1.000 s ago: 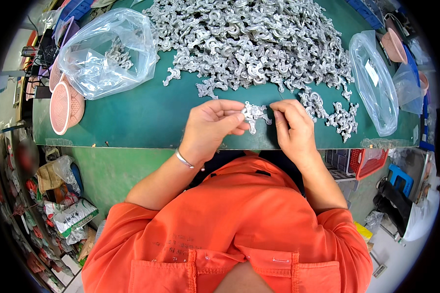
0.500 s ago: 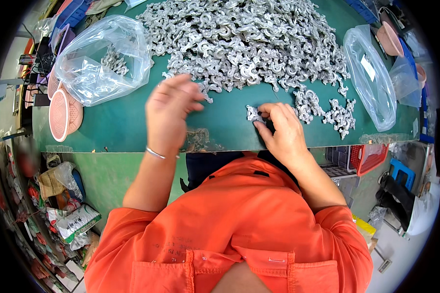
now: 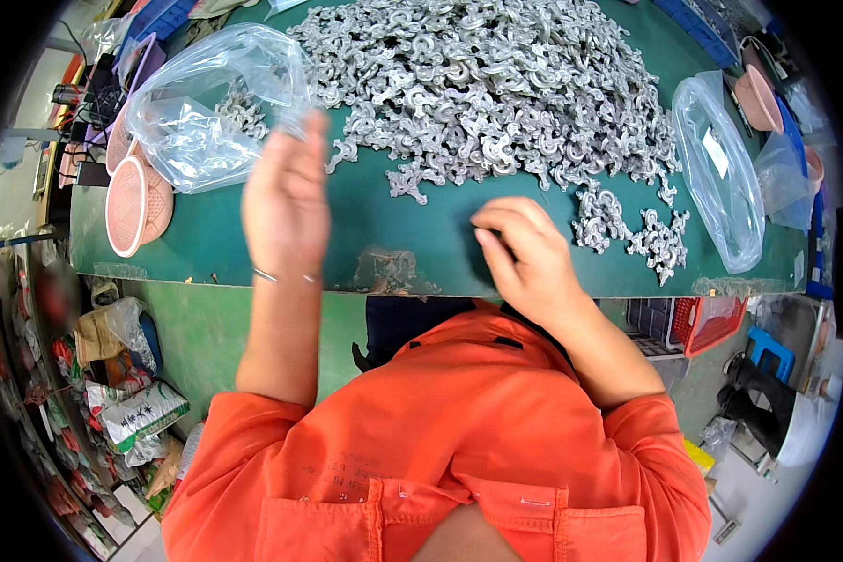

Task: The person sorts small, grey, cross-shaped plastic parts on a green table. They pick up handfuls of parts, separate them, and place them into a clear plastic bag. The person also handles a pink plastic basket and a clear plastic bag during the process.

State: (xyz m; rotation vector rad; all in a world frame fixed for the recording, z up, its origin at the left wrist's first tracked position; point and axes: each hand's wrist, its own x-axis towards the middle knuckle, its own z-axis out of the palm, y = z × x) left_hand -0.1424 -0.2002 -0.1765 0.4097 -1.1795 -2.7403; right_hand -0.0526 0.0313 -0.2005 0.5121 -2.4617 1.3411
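Hovering near a bag (image 3: 192, 140), the left hand (image 3: 288, 206) looks outstretched, empty; right hand (image 3: 531, 251) half-curled, hold unclear.

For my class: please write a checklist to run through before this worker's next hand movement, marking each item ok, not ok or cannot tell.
1. Heap of grey metal parts on the table: ok.
2. Left-side clear bag has some parts inside: ok.
3. Left hand empty: cannot tell; its fingers are blurred near that bag.
4. Right hand grip empty: cannot tell; fingers curled.
5. Right-side clear bag away from both hands: ok.
6. Table surface unworn: not ok; worn patch at the front edge.
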